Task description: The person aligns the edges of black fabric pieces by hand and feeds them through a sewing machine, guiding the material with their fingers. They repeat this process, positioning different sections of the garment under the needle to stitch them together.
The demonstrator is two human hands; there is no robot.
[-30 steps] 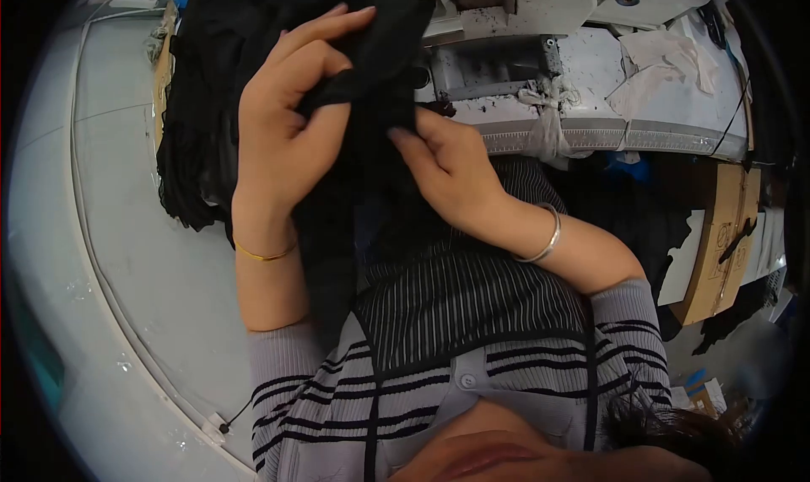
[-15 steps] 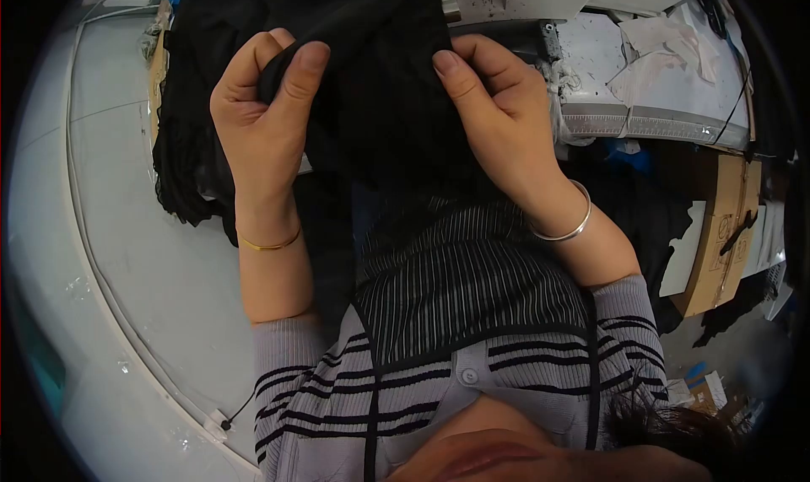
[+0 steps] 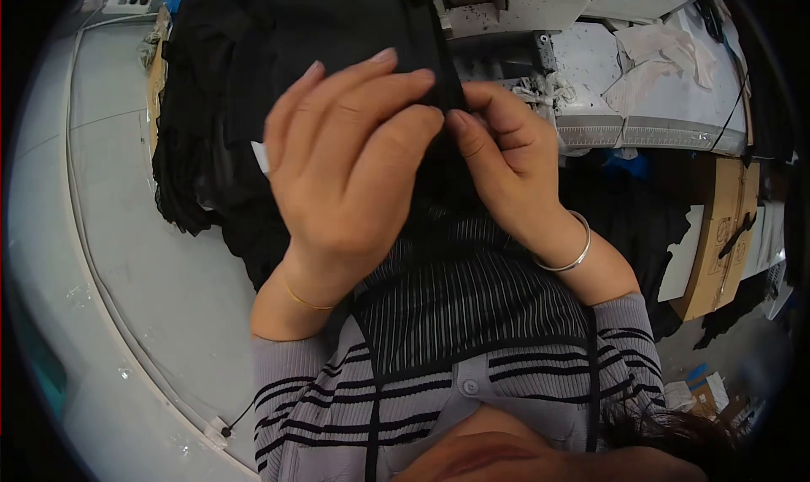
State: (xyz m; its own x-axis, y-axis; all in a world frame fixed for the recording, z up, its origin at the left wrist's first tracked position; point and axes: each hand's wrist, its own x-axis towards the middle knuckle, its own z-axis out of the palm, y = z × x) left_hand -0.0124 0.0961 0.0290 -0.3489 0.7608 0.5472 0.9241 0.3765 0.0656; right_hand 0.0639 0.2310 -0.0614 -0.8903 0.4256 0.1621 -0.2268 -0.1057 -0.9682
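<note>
Basically the black fabric (image 3: 354, 18) hangs lengthwise from the pile at top down to the lap, held up in front of the chest, its edge pinched at centre where both hands meet. Left hand (image 3: 350, 157) has fingers curled shut over the cloth, right hand (image 3: 506, 157) nips the same edge between thumb and fingertips. Open pale surface (image 3: 143, 254) to the left; sewing machine (image 3: 523, 26) and white rags (image 3: 654, 56) crowd the top right, cardboard box (image 3: 717, 237) further right.
</note>
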